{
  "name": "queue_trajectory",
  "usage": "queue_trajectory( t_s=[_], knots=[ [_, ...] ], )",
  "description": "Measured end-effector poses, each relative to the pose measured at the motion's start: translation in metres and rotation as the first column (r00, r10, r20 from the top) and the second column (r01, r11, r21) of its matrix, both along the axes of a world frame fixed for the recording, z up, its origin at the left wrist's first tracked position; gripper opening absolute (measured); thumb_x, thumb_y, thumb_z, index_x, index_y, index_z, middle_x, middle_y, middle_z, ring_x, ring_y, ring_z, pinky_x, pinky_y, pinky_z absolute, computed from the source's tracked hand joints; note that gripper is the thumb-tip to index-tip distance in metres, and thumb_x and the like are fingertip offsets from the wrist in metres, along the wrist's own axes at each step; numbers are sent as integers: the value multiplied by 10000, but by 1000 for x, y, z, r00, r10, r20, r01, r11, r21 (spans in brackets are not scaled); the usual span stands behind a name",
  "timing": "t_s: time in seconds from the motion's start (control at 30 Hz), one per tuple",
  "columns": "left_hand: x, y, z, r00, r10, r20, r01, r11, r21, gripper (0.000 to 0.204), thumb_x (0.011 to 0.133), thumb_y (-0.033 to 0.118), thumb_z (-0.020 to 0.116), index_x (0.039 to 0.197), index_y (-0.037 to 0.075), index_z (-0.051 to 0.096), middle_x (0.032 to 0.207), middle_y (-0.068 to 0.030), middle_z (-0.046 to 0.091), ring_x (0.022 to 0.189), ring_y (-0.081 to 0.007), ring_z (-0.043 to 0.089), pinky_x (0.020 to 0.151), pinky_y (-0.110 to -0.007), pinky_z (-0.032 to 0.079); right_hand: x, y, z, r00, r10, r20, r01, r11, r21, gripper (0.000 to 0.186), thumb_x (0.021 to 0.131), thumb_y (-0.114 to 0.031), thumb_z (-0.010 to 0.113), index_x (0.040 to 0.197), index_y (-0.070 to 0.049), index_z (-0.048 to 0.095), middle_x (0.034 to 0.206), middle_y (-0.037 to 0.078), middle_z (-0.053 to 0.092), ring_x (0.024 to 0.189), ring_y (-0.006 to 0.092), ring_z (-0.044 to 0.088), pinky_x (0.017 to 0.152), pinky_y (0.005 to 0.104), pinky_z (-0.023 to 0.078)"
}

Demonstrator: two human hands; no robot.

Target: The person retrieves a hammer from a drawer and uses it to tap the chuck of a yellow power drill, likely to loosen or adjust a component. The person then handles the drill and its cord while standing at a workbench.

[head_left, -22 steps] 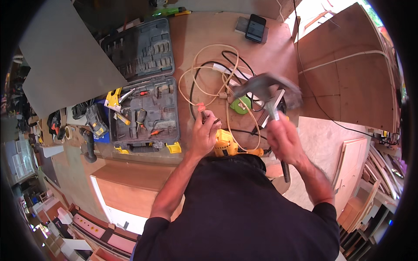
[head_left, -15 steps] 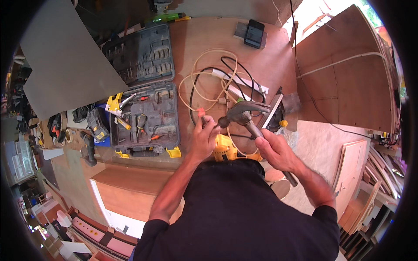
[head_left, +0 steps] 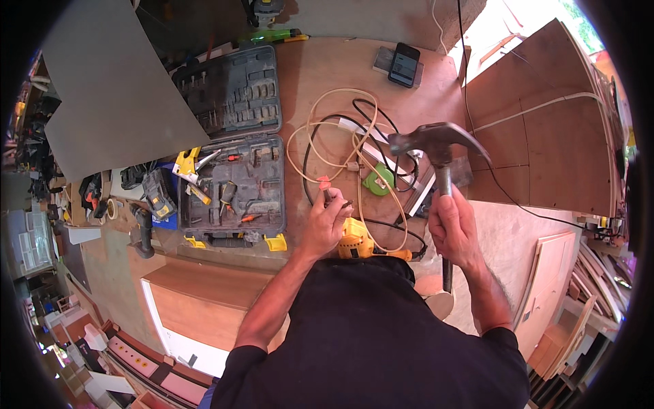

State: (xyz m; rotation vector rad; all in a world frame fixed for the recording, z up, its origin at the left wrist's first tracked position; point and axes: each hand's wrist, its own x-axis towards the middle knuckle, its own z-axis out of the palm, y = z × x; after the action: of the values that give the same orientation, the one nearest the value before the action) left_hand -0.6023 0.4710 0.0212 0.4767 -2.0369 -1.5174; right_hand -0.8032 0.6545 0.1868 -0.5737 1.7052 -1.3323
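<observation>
My right hand [head_left: 455,228] grips a claw hammer [head_left: 443,178] by its handle. The steel head is raised over the right side of the workbench, apart from my left hand. My left hand [head_left: 323,223] is closed in a pinch round a small piece with a red end [head_left: 323,183]. A dark tip shows beside the fingers, and the rest of that piece is hidden. Just right of my left hand, close to my body, lies a yellow power tool [head_left: 355,238]. A round green thing [head_left: 379,180], like a tape measure, rests among coiled cords [head_left: 312,121].
An open tool case [head_left: 272,198] with bits lies left of my hands, a yellow-handled tool [head_left: 185,163] at its edge. A grey sheet [head_left: 122,102] overhangs it. A phone [head_left: 405,65] sits at the back; a large wooden panel [head_left: 545,129] stands to the right.
The hammer has swung up and to the right, away from my left hand. The green round thing is now largely uncovered. My left hand keeps its pinch almost in place.
</observation>
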Motion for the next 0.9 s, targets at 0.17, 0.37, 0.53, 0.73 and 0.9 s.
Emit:
queue_trajectory(
  t_s=[0.17, 0.37, 0.53, 0.73, 0.9],
  knots=[
    [8, -3, 1, 997, -30, 75, 38, 993, -109, 114, 1027, 20, 687, 1079, -46, 609, 1070, -136, 533, 845, -260, 587, 761, -378, 515, 4, 9, -27, 860, 380, -340, -308, 919, 246, 346, 1166, -375, 500, 1017, -66, 542, 681, -35, 490, 579, 104, 481, 529, 327, 404],
    [1, -3, -8, 999, -53, 14, 53, 998, -46, 124, 1026, 37, 695, 1082, -37, 613, 1073, -137, 534, 854, -270, 588, 761, -383, 515, -3, 7, 2, 1000, -11, -8, 11, 998, -57, 347, 1175, -381, 471, 1045, -73, 564, 726, -63, 494, 659, 17, 459, 558, 245, 370],
    [-3, -9, -13, 997, -51, 63, 55, 996, -65, 125, 1031, 47, 694, 1081, -34, 613, 1082, -137, 531, 862, -267, 591, 760, -374, 521, 5, 11, -20, 893, 336, -300, -273, 934, 231, 314, 1170, -327, 498, 1014, -59, 542, 701, -12, 545, 629, 88, 536, 551, 319, 411],
    [-4, -7, -4, 997, -71, 43, 74, 994, -79, 121, 1028, 34, 687, 1081, -38, 605, 1092, -139, 538, 874, -259, 605, 768, -368, 523, 0, 15, -15, 991, -9, -131, 5, 999, -32, 321, 1174, -335, 482, 1009, -62, 517, 701, -11, 541, 642, 81, 505, 552, 317, 416],
    [7, -8, -11, 993, -94, 73, 102, 989, -108, 125, 1041, 45, 675, 1090, -45, 604, 1097, -148, 538, 870, -245, 605, 773, -361, 528, 12, 18, -29, 917, 288, -276, -236, 950, 205, 342, 1173, -346, 488, 1014, -43, 507, 677, 12, 530, 597, 134, 534, 555, 355, 440]
  ],
)
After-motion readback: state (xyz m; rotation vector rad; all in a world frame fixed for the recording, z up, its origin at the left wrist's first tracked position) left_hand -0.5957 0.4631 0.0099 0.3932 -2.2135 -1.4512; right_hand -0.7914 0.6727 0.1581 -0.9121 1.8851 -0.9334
